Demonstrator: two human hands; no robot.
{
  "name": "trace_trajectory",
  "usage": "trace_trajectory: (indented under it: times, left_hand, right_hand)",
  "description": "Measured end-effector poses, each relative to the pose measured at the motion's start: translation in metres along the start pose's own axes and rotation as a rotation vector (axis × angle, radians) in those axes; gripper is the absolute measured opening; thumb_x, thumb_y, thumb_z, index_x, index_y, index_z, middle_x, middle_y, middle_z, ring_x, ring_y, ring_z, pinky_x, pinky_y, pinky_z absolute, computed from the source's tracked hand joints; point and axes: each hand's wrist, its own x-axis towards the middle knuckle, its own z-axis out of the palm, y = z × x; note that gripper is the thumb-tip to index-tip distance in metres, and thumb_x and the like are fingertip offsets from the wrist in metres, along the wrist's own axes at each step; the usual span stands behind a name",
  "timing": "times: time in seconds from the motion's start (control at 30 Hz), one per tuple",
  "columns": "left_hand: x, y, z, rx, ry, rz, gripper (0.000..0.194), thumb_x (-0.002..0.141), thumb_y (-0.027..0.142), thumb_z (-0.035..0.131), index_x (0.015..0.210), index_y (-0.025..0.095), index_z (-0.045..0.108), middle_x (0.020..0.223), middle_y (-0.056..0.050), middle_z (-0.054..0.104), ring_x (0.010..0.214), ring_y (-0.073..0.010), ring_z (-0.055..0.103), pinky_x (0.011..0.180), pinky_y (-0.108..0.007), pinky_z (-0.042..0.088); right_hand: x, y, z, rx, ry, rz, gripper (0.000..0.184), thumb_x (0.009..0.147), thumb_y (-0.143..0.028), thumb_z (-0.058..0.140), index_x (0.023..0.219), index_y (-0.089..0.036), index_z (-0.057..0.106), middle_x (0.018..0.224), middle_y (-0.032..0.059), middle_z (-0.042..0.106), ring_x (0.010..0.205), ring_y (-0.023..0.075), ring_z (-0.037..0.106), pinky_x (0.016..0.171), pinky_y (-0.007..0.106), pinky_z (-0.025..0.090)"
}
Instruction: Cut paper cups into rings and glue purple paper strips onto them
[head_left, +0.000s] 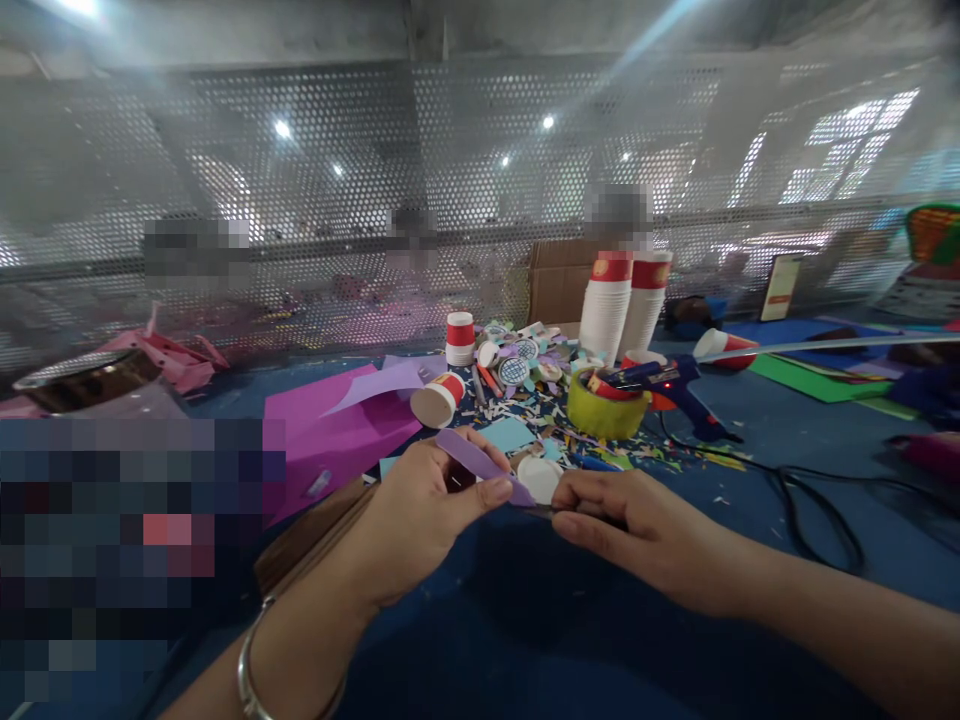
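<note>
My left hand (431, 510) is closed, pinching a purple paper strip (474, 456) between thumb and fingers. The strip slants down to the right, toward my other hand. My right hand (630, 525) is closed around what looks like scissors; only a thin dark blade (541, 512) shows beside the strip's lower end, and the handles are mostly hidden by the fingers. Just behind the two hands lies a white paper disc (540, 480). A light blue paper piece (508, 434) rests further back among small scraps.
A glue gun (675, 385) lies across a yellow tape roll (609, 408), its black cable trailing right. Behind are stacked paper cups (604, 310) and a pile of paper-trimmed discs (517, 360). Magenta sheets (337, 430) spread left; green sheets (810, 378) lie right. A person sits at left.
</note>
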Motion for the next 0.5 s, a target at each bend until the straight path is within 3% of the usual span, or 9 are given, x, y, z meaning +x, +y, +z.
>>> trace_trajectory:
  times: [0.2, 0.5]
  left_hand:
    - [-0.0018, 0.0012, -0.0014, 0.025, 0.028, -0.017, 0.008, 0.082, 0.031, 0.065, 0.083, 0.023, 0.067, 0.078, 0.0, 0.062, 0.074, -0.019, 0.055, 0.068, -0.03, 0.039]
    - [-0.0002, -0.0028, 0.0014, -0.168, 0.081, -0.18, 0.01, 0.078, 0.028, 0.068, 0.083, 0.02, 0.065, 0.072, 0.002, 0.059, 0.07, -0.0149, 0.052, 0.068, -0.028, 0.039]
  right_hand:
    - [0.0004, 0.0008, 0.0007, -0.08, 0.002, 0.016, 0.029, 0.095, -0.041, 0.045, 0.076, -0.02, 0.049, 0.066, -0.0023, 0.044, 0.058, 0.0124, 0.037, 0.053, 0.026, 0.029]
    - [-0.001, 0.0063, 0.0079, -0.489, -0.034, -0.04, 0.015, 0.087, -0.033, 0.056, 0.084, -0.019, 0.058, 0.068, 0.0009, 0.061, 0.056, 0.0142, 0.051, 0.051, 0.025, 0.029]
